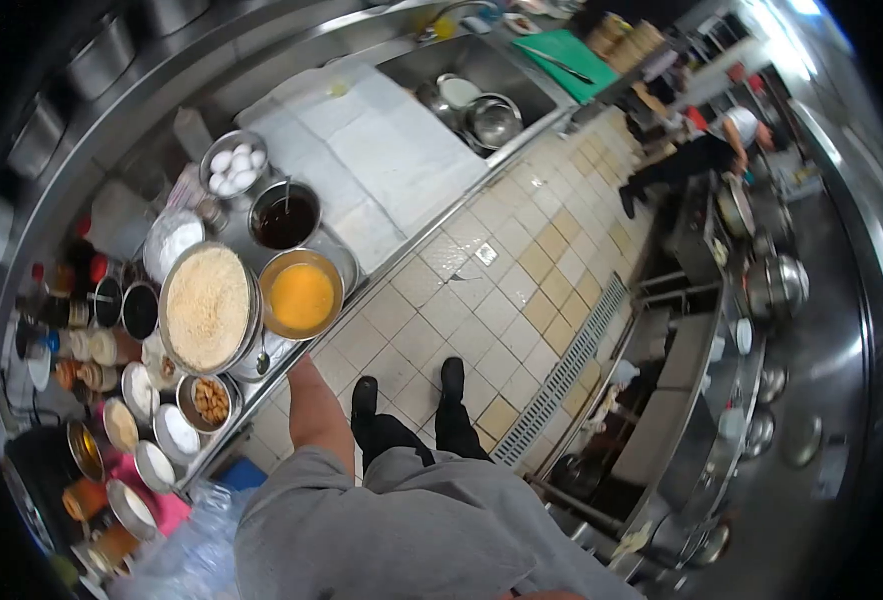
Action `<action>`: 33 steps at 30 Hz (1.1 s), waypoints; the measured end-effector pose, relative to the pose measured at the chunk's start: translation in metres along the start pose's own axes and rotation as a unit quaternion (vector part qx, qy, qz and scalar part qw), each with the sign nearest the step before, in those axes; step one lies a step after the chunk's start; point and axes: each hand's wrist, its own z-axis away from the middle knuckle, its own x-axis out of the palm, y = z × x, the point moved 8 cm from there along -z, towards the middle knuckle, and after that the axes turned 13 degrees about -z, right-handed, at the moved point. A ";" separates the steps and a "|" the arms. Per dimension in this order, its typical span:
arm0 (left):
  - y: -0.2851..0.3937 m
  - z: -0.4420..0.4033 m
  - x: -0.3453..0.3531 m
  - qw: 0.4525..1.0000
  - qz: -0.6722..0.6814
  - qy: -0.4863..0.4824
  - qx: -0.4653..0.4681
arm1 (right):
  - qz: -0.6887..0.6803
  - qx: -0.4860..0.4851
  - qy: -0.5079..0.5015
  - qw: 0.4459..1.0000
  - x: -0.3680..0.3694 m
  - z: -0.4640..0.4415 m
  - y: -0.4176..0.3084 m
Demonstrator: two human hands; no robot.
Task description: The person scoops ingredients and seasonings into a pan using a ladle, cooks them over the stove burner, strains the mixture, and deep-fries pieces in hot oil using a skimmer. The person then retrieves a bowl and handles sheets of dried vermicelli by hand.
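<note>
My left arm (318, 412) reaches down from the grey sleeve toward the counter's front edge, just below a steel bowl of beaten egg (302, 296). The hand at its end does not show. My right hand is out of sight too. Nearest the left arm are the egg bowl, a spoon (263, 360) on the counter and a big bowl of pale crumbs (209, 308). Behind the egg stands a pot of dark liquid (285, 215) with a utensil in it. A bowl of white eggs (235, 168) sits farther back.
Small bowls, one with brown nuggets (210, 400), and bottles crowd the left counter. White sheets (367, 140) cover the middle. Beyond are a sink (522, 75) with bowls and a green cutting board (565, 65). Another person (702, 155) bends at the right-hand counter. A drain grate (562, 370) crosses the floor.
</note>
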 end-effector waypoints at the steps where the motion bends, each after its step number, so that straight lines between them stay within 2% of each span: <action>1: 0.001 0.003 0.002 1.000 0.007 0.002 0.009 | -0.018 0.008 0.004 1.000 -0.028 -0.012 -0.021; 4: -0.005 0.005 0.010 1.000 0.014 -0.003 0.019 | -0.104 0.033 0.032 0.994 -0.113 -0.075 -0.092; 6: -0.010 0.011 0.015 0.999 0.024 -0.011 0.028 | -0.172 0.044 0.060 0.982 -0.170 -0.112 -0.171; 8: -0.014 0.023 0.020 0.998 0.043 -0.021 0.033 | -0.018 0.008 0.065 0.998 -0.223 -0.168 -0.231; 9: -0.019 0.032 0.023 0.997 0.058 -0.033 0.035 | 0.104 -0.093 0.041 0.989 -0.248 -0.212 -0.261; 10: -0.027 0.044 0.024 0.996 0.071 -0.047 0.038 | 0.222 -0.186 0.006 0.957 -0.270 -0.252 -0.271; 11: -0.036 0.060 0.017 0.991 0.095 -0.078 0.049 | 0.267 -0.163 0.013 0.950 -0.293 -0.274 -0.287; 13: -0.047 0.092 -0.007 0.936 0.079 -0.322 0.117 | 0.358 -0.163 0.000 0.919 -0.323 -0.326 -0.351; 14: -0.064 0.124 -0.024 0.937 0.073 -0.314 0.136 | 0.397 -0.179 -0.018 0.900 -0.330 -0.351 -0.376; 15: -0.084 0.159 -0.031 0.937 0.065 -0.308 0.150 | 0.325 -0.217 0.014 0.920 -0.335 -0.362 -0.406; 16: -0.101 0.192 -0.034 0.981 0.049 -0.123 0.139 | 0.243 -0.250 0.047 0.936 -0.335 -0.371 -0.435; 17: -0.113 0.226 -0.042 0.990 0.036 0.064 0.117 | 0.243 -0.288 0.010 0.926 -0.314 -0.345 -0.475; 18: -0.114 0.234 -0.052 0.988 0.041 0.071 0.129 | 0.238 -0.325 -0.024 0.915 -0.288 -0.307 -0.523; 20: -0.123 0.244 -0.065 0.993 0.030 0.045 0.104 | 0.155 -0.583 -0.065 0.795 -0.248 -0.306 -0.570; 21: -0.121 0.251 -0.067 0.990 0.030 0.104 0.088 | 0.219 -0.523 -0.093 0.818 -0.224 -0.313 -0.585; 22: -0.114 0.251 -0.072 0.989 0.033 0.109 0.093 | 0.282 -0.460 -0.119 0.833 -0.198 -0.314 -0.605; 24: -0.110 0.255 -0.086 0.985 -0.078 0.141 0.062 | 0.412 -0.383 -0.098 0.821 -0.141 -0.299 -0.640; 25: -0.106 0.259 -0.103 0.965 -0.154 0.211 0.030 | 0.276 -0.423 -0.169 0.846 -0.109 -0.277 -0.654; 26: -0.100 0.267 -0.099 0.965 -0.152 0.210 0.032 | 0.132 -0.455 -0.237 0.848 -0.076 -0.251 -0.670; 28: -0.072 0.292 -0.069 0.899 -0.389 0.174 0.102 | 0.051 -0.384 -0.341 0.857 -0.008 -0.183 -0.701; 29: -0.058 0.295 -0.055 0.914 -0.347 0.138 0.156 | 0.034 -0.369 -0.375 0.850 0.026 -0.173 -0.710; 30: -0.047 0.290 -0.049 0.914 -0.347 0.140 0.155 | 0.017 -0.353 -0.409 0.841 0.059 -0.165 -0.720; 32: -0.007 0.271 -0.029 0.906 -0.323 0.114 0.249 | -0.029 -0.360 -0.383 0.851 0.117 -0.170 -0.742; 33: 0.008 0.255 -0.026 0.906 -0.323 0.115 0.248 | 0.028 -0.432 -0.277 0.858 0.141 -0.191 -0.756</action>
